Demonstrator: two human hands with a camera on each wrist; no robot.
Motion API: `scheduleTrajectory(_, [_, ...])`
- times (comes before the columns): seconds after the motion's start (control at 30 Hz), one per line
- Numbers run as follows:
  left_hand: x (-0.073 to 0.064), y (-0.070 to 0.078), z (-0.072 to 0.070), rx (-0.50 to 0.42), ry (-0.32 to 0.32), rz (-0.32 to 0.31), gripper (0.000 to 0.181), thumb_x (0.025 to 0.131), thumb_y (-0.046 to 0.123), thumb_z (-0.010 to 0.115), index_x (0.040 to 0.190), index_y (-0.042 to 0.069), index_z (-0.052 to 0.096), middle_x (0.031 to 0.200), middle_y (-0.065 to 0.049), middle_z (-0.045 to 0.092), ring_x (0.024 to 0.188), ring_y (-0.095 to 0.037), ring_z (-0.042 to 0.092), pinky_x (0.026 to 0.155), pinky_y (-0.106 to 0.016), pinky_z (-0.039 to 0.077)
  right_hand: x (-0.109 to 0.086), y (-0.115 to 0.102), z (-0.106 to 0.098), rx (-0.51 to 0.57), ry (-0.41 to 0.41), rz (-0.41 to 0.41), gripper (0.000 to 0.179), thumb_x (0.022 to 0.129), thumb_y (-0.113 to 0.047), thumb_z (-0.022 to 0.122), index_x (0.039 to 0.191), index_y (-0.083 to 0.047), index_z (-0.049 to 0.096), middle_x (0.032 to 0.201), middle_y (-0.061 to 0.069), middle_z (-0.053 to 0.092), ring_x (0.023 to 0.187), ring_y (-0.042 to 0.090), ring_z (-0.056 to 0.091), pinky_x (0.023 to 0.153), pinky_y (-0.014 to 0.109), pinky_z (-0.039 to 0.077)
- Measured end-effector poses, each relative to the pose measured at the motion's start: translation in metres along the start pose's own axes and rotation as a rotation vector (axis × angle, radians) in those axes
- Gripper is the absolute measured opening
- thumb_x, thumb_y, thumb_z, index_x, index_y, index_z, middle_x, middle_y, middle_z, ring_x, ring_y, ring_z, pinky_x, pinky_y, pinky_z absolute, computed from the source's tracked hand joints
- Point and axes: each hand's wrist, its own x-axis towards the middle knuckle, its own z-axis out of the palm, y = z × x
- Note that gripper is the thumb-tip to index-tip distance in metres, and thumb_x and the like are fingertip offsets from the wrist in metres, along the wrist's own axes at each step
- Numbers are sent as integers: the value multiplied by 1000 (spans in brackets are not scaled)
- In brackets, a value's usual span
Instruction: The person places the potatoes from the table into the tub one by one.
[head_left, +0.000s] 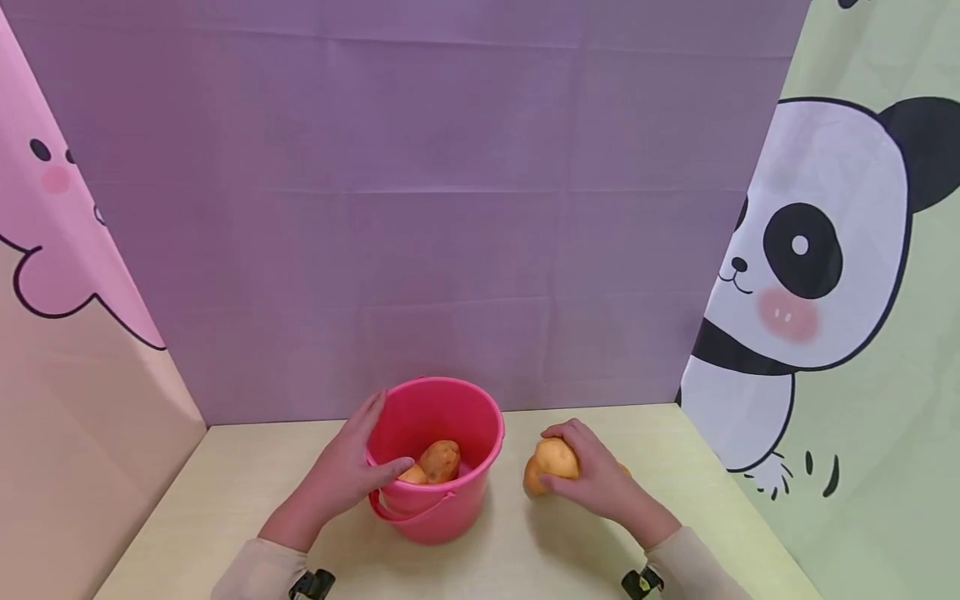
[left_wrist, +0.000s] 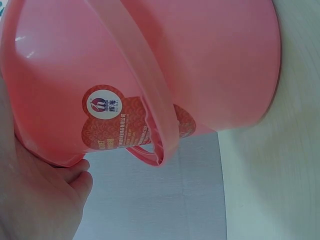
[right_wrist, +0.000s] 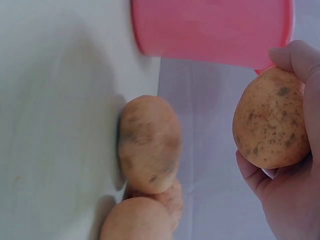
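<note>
A pink bucket (head_left: 442,508) stands on the table, with potatoes (head_left: 440,461) inside it. At its left side my left hand (head_left: 348,475) holds the rim, the thumb lying over the near edge; the left wrist view shows the bucket's labelled wall (left_wrist: 220,60) and its hanging handle (left_wrist: 150,95). To the right of the bucket, my right hand (head_left: 596,475) grips a potato (right_wrist: 272,120) between thumb and fingers, held above the table. Below it lie several more potatoes (right_wrist: 150,145), partly hidden by the hand in the head view.
The pale wooden table (head_left: 247,475) meets a purple cloth backdrop (head_left: 465,208) behind the bucket. A side panel with a printed panda (head_left: 825,250) borders the right, and a pink printed panel (head_left: 60,225) borders the left.
</note>
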Motion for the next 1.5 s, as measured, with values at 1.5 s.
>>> scheduleTrajectory(1.5, [0,1,2,12,6,-15,126,83,40,97,179,16,18,181,-18,19,158,-54,32,92,-58,66,103,-58,6,100,-69,-24,53,93,-24,91,138,-18,65,129,-4,62,110,17,63,86,33,65])
